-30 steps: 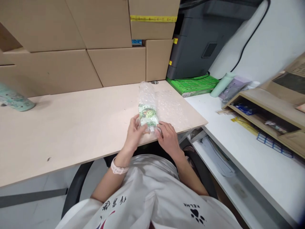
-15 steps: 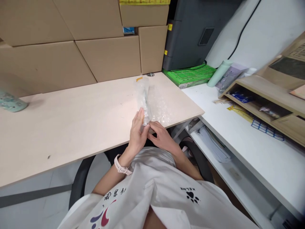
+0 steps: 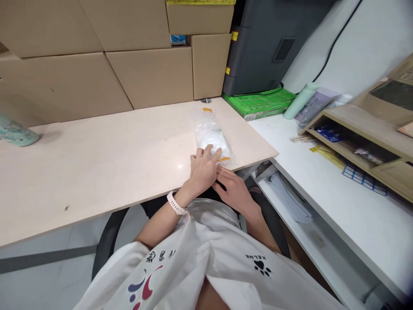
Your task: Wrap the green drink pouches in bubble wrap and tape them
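Note:
A flat bundle of clear bubble wrap (image 3: 209, 131) lies on the pale desk near its right end. One strip of orange tape (image 3: 207, 110) sits at its far end, another at its near end. My left hand (image 3: 204, 170), with a pink watch band on the wrist, rests on the near part of the wrap with its fingers spread. Close by, at the desk's front edge, my right hand (image 3: 232, 188) has its fingers stretched toward the left hand and the thumb apart. Its fingertips are partly hidden.
Cardboard boxes (image 3: 151, 77) line the back of the desk (image 3: 112, 159). At the left stands a patterned tumbler (image 3: 17, 131). A green box (image 3: 261, 103) lies under a dark grey case. To the right are a mint bottle (image 3: 300, 101) and a wooden organizer (image 3: 364, 125) on a white desk.
The wrap, rolled up and partly loose before, now lies flat as a folded bundle a little further right. My left hand has moved right and onto it; my right hand has shifted right.

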Demonstrator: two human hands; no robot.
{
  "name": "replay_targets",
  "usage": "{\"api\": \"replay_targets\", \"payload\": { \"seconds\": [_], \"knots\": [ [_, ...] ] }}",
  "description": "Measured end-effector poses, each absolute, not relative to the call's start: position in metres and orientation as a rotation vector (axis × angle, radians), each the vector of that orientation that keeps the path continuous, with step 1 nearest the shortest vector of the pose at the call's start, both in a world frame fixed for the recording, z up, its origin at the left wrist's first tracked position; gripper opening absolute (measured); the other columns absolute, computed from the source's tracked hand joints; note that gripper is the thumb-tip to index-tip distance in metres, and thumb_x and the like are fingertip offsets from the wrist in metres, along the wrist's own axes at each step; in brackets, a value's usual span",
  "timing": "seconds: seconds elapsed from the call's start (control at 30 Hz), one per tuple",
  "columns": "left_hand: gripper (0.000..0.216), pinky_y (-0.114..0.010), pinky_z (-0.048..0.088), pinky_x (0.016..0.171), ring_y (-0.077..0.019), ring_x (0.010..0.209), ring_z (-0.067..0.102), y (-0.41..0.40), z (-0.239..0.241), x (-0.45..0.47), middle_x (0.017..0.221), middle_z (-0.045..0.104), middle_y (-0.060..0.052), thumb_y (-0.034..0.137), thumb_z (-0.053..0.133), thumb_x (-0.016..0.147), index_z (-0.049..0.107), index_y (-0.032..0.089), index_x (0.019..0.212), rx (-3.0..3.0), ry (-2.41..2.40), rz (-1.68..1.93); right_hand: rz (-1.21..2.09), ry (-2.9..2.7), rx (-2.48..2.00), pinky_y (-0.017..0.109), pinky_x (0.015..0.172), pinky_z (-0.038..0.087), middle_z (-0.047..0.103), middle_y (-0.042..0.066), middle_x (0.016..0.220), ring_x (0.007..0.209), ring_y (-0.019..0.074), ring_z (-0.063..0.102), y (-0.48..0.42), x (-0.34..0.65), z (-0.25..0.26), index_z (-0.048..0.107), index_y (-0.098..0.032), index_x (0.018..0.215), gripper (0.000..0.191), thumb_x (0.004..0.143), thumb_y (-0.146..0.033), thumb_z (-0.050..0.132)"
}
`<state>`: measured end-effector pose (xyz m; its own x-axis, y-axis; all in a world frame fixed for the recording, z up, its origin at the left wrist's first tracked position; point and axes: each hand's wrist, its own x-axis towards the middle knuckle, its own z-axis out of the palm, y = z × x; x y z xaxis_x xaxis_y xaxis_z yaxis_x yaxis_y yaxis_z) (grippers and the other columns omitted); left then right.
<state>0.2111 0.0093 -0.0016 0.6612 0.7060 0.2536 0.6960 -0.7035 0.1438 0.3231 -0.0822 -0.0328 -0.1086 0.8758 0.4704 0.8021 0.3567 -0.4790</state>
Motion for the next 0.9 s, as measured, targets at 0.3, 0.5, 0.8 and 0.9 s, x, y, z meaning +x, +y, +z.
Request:
{"api": "replay_targets", "payload": {
  "seconds": [0.3, 0.5, 0.8, 0.9],
  "knots": [
    [0.069, -0.06, 0.038, 0.099, -0.0411, 0.134, 0.038, -0.005, -0.018, 0.224, 0.163, 0.031, -0.02, 0.053, 0.046, 0.097, 0.037, 0.013, 0.152, 2.94, 1.216, 0.382, 0.062, -1.516, -1.535, 0.034, 0.077, 0.053, 0.072, 0.002, 0.084, 0.079, 0.0188, 0.067, -0.1, 0.357, -0.023, 0.069, -0.023, 0.085, 0.015, 0.095, -0.023, 0.057],
    [0.064, -0.051, 0.045, 0.092, -0.0371, 0.125, 0.048, -0.003, -0.018, 0.21, 0.154, 0.044, -0.02, 0.04, 0.064, 0.091, 0.043, 0.016, 0.147, 2.995, 1.117, 0.438, -0.004, -1.658, -1.476, 0.042, 0.096, 0.047, 0.071, 0.009, 0.108, 0.105, 0.024, 0.062, -0.069, 0.356, -0.032, 0.067, -0.022, 0.102, 0.018, 0.1, -0.027, 0.049],
    [0.029, -0.047, 0.049, 0.102, -0.0271, 0.119, 0.055, -0.009, -0.026, 0.141, 0.13, 0.06, -0.011, 0.04, 0.063, 0.092, 0.07, 0.027, 0.118, 2.131, 0.902, 0.97, 0.164, -1.644, -1.574, 0.037, 0.081, 0.047, 0.067, 0.003, 0.08, 0.082, 0.0225, 0.059, -0.055, 0.34, -0.027, 0.066, -0.024, 0.088, 0.013, 0.093, -0.034, 0.059],
    [0.053, -0.047, 0.047, 0.108, -0.0279, 0.13, 0.054, 0.0, -0.027, 0.135, 0.145, 0.052, -0.013, 0.037, 0.072, 0.084, 0.057, 0.025, 0.134, 1.492, 1.052, 1.175, 0.276, -1.569, -1.59, 0.033, 0.074, 0.046, 0.062, 0.0, 0.072, 0.074, 0.0194, 0.056, -0.044, 0.341, -0.029, 0.065, -0.024, 0.083, 0.013, 0.09, -0.034, 0.061]
  ]
}}
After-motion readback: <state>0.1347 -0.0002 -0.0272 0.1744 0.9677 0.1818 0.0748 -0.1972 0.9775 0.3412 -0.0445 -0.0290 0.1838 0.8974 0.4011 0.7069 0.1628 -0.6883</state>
